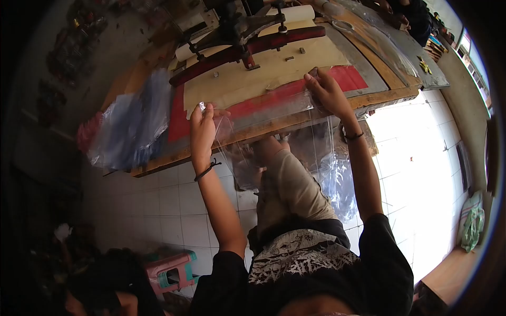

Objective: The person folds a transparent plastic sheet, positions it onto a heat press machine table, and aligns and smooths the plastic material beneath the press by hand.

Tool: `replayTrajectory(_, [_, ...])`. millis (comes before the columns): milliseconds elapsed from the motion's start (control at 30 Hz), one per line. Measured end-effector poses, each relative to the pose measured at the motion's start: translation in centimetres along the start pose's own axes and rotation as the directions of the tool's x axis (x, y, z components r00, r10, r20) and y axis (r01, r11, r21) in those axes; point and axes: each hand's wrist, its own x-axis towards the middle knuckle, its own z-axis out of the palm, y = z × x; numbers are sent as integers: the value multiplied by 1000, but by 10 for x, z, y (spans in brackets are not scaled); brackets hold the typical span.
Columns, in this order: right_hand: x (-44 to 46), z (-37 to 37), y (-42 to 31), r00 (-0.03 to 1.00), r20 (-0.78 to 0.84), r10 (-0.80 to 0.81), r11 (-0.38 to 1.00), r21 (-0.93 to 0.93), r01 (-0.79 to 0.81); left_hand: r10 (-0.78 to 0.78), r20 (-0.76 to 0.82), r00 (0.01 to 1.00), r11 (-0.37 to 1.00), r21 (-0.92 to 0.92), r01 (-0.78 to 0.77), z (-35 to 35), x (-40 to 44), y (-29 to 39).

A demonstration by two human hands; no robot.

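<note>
A clear plastic sheet (240, 158) hangs between my two hands over the front edge of the table. My left hand (202, 129) pinches its left upper corner above the red strip (182, 124). At the other upper corner, my right hand (327, 92) is closed on the plastic near the strip's right part. Just beyond my hands lies a cream-coloured sheet (247, 71) with small metal pieces on it. Above that sheet stands a press with a dark red bar (300, 35).
Left on the table lies a pile of clear plastic sheets (134, 118). More plastic (337, 181) hangs below the table beside my leg. A pink and green stool (171, 271) stands at lower left near another person (113, 284). Someone in dark sleeves (415, 21) is at upper right.
</note>
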Motion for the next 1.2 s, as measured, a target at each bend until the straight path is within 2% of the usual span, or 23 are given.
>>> replayTrajectory(67, [11,5,1,997,-55,-46,993,103,51,59,-145,988,998,-5,-60,16,3,9])
replayTrajectory(100, [5,-12,-6,1000,-16,10,1000,10,-10,118,-221,968,991,90,-100,34,-8,-3])
replayTrajectory(167, [8,-12,-10,992,-3,129,991,-44,-129,287,-305,908,895,422,-142,32,-2,-5])
replayTrajectory(200, [7,-2,-31,977,-83,195,971,-124,-204,301,-304,904,864,489,-124,26,3,-3])
replayTrajectory(300, [4,9,-53,965,-224,140,943,-267,-199,312,-318,896,774,632,-45,23,10,-8])
replayTrajectory(400, [9,12,-23,969,-228,-100,834,-550,-43,309,-351,884,803,595,-44,27,14,-5])
replayTrajectory(500, [7,17,-28,972,-227,59,922,-361,-140,355,-366,860,820,564,-98,23,16,-7])
replayTrajectory(600, [5,18,-27,977,-214,-10,925,-373,-72,420,-399,815,859,466,-214,22,22,-27])
replayTrajectory(700, [9,21,-22,973,-229,44,941,-318,-117,487,-427,762,854,417,-312,19,26,-29])
replayTrajectory(800, [11,22,-18,973,-228,-29,931,-360,-56,41,-425,904,999,50,-22,20,11,-11])
replayTrajectory(900, [10,23,-17,962,-274,15,951,-293,-99,-39,-297,954,985,-171,-13,14,14,-11])
replayTrajectory(933, [9,22,-19,958,-283,51,956,-265,-129,37,-240,970,975,-205,-88,13,16,-11])
replayTrajectory(967, [11,18,-19,953,-291,86,959,-235,-158,21,-207,978,968,-241,-72,13,15,-13])
replayTrajectory(1000, [22,15,7,959,-279,47,981,-167,-97,22,-175,984,960,-271,-69,14,13,-7])
replayTrajectory(1033, [20,13,4,961,-260,92,991,-72,-114,1,-135,991,951,-307,-42,17,9,-6])
replayTrajectory(1067, [16,10,2,962,-237,136,991,21,-135,-79,-171,982,977,-209,42,11,12,-16])
replayTrajectory(1100, [14,8,0,961,-213,175,981,115,-154,-45,-164,985,995,-100,29,4,13,-16])
replayTrajectory(1167, [15,5,2,979,-169,114,989,116,-95,11,-136,991,993,117,5,-9,11,-17])
replayTrajectory(1200, [14,3,3,986,-145,84,991,117,-67,-67,-71,995,996,-55,63,-9,5,-11])
